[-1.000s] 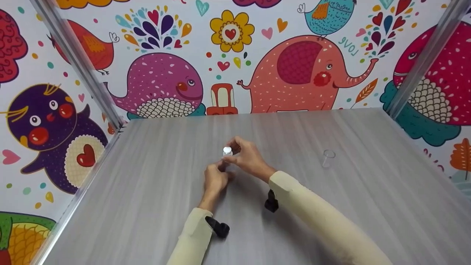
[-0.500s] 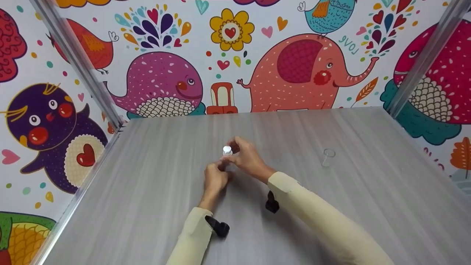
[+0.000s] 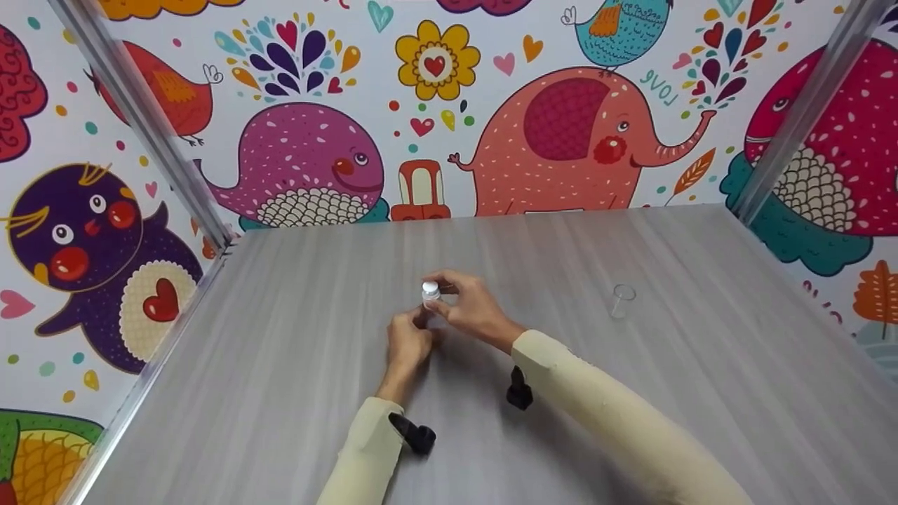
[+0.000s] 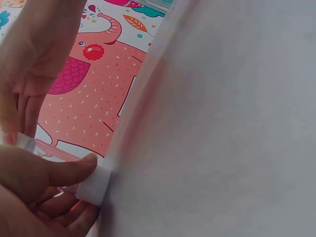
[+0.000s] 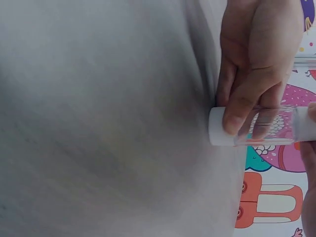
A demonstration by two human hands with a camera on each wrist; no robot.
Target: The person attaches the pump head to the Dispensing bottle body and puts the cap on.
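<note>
A small clear bottle (image 5: 276,126) with a white base (image 5: 217,126) and a white top (image 3: 431,288) stands upright on the table between both hands. My left hand (image 3: 409,344) grips it low down, thumb on the white base and fingers curled round the clear wall, as the left wrist view shows. Higher up, my right hand (image 3: 477,308) pinches the white top between thumb and fingers. In the left wrist view the clear wall (image 4: 54,150) is mostly covered by the left hand.
A clear, open-ended plastic cap or cup (image 3: 621,301) stands on the grey wood-grain table (image 3: 302,351) to the right of the hands. Patterned walls (image 3: 295,161) with metal posts (image 3: 807,112) border the table at the back and sides.
The right hand's fingers have shifted round the bottle's white top, and more of the top shows. My left hand keeps its grip. The head view has tilted slightly.
</note>
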